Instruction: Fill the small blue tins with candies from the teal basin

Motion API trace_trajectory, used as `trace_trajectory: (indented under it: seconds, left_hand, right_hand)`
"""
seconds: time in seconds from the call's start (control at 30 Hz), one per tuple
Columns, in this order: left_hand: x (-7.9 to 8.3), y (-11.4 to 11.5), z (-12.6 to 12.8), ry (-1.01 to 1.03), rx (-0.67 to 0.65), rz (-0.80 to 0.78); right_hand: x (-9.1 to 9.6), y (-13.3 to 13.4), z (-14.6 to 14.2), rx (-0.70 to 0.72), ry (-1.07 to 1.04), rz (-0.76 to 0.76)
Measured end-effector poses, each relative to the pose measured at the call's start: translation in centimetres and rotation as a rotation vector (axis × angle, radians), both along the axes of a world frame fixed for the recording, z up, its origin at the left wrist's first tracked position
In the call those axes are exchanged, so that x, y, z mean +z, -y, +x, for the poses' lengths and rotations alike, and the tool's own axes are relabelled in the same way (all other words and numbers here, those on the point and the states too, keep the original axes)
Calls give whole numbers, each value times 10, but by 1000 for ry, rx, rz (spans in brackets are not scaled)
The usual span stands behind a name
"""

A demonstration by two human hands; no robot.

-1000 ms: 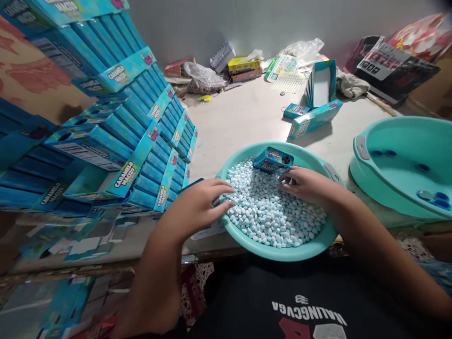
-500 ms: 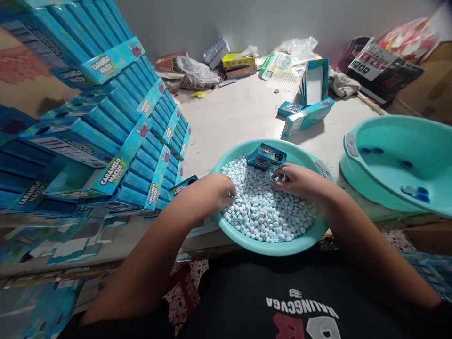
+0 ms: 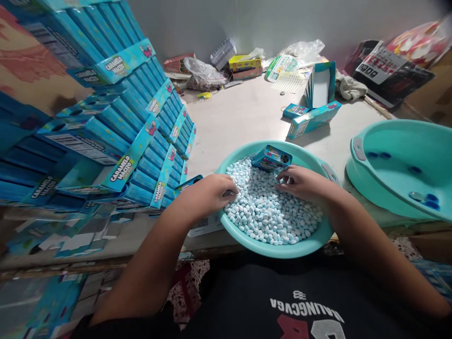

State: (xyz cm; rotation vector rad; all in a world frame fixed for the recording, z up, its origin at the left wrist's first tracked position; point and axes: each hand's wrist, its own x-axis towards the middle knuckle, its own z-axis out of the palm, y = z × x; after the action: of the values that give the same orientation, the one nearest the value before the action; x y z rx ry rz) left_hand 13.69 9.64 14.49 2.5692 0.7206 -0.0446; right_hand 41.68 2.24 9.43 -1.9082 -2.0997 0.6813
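A teal basin (image 3: 226, 223) in front of me is full of small blue-and-white candies (image 3: 271, 216). A small blue candy box (image 3: 271, 158) lies on the candies at the far side. My left hand (image 3: 206, 193) rests over the basin's left rim, fingers curled into the candies. Just below the small box, my right hand (image 3: 300, 182) lies on the candies with its fingers bent and pinched among them. What either hand holds is hidden.
A tall slanting stack of blue candy cartons (image 3: 116, 127) fills the left. A second teal basin (image 3: 402, 165) with a few dark blue pieces sits at right. More blue boxes (image 3: 312, 117) lie beyond; bags and clutter line the back wall. Flattened cartons (image 3: 63, 235) lie lower left.
My left hand's fingers have curled from stretched out to closed in the candies. My right hand has shifted slightly toward the small box.
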Motion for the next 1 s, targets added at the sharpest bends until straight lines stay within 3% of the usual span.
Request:
trace_trajectory:
  seconds: [0.33, 0.63, 0.87, 1.0]
  left_hand:
    - [2, 3, 7, -87, 70, 13]
    - [0, -12, 12, -99, 21, -90]
    - [-9, -10, 11, 74, -39, -33]
    - [8, 4, -2, 196, 51, 87]
  right_hand:
    - [5, 2, -2, 4, 14, 4]
    - [2, 1, -1, 6, -15, 10]
    - [3, -1, -1, 29, 2, 19]
    - [3, 0, 0, 21, 0, 10]
